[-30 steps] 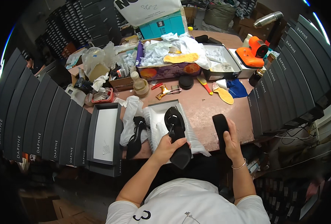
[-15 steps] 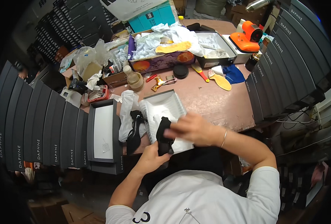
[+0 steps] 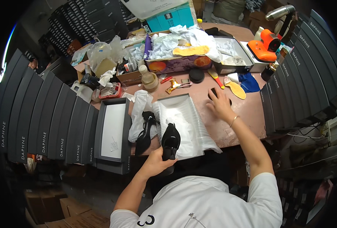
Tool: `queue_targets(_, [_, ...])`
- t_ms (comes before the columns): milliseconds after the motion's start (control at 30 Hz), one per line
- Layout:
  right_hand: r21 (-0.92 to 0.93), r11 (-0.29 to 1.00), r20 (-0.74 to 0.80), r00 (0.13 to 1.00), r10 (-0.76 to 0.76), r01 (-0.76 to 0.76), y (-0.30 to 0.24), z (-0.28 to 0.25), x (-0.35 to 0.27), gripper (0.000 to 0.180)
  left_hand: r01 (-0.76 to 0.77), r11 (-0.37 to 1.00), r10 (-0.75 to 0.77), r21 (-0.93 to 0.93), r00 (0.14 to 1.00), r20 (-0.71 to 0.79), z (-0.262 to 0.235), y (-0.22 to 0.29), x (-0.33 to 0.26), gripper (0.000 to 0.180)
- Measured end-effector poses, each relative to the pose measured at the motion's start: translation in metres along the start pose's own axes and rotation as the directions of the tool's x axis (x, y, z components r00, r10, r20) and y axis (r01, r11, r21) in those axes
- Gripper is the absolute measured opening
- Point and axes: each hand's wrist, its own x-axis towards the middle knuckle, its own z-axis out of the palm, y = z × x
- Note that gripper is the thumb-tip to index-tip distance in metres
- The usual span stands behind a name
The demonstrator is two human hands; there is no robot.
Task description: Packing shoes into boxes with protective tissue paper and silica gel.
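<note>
My left hand [image 3: 156,162] grips a black shoe [image 3: 170,137] by its heel end, toe pointing away, above the near part of an open shoebox [image 3: 173,100] lined with white paper and foam wrap. A second black shoe [image 3: 144,137], with a strap, lies left of that box beside crumpled white tissue [image 3: 140,110]. Over the table to the right, my right hand [image 3: 222,104] curls its fingers around a small black object [image 3: 214,92]. Most of that object is hidden under the hand, so its kind is unclear.
An empty-looking grey box [image 3: 113,131] stands left. Dark shoeboxes [image 3: 50,121] line the left side, more [image 3: 294,79] the right. Behind are a glass bottle [image 3: 149,79], black round tin [image 3: 196,75], red-yellow brush [image 3: 216,79], yellow insole [image 3: 235,88], blue cloth [image 3: 249,82] and paper-filled carton [image 3: 176,62].
My right hand has moved from the shoe to the right, over the table, with the black object. My left hand still holds the shoe. The whole view has shifted slightly.
</note>
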Motion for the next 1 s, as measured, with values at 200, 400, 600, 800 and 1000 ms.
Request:
queue_targets(200, [0.825,0.302,0.526,0.453,-0.72,-0.478,-0.107,-0.036,-0.044,0.065,-0.482,0.507,0.206,0.714,0.873,0.442,-0.006,0.012,-0.005,0.012])
queue_targets(400, [0.81,0.139,0.499,0.545,-0.674,-0.57,-0.116,-0.078,-0.101,0.069,-0.66,0.266,0.576,0.702,0.693,0.433,-0.006,0.063,0.03,0.041])
queue_targets(600, [0.699,-0.279,0.643,0.75,-0.155,-0.658,-0.048,-0.103,-0.143,0.083,-0.136,0.736,0.252,0.663,0.964,-0.082,-0.031,-0.037,0.188,0.042])
queue_targets(800, [0.668,-0.635,0.433,0.897,-0.094,-0.389,-0.046,-0.103,-0.151,0.081,-0.12,0.663,0.137,0.739,0.99,0.038,-0.028,-0.08,0.249,0.018])
queue_targets(1000, [0.494,-0.831,0.249,0.957,-0.148,-0.257,-0.033,-0.081,-0.172,0.087,-0.41,0.509,0.771,0.757,0.608,-0.189,-0.08,0.136,0.14,0.016])
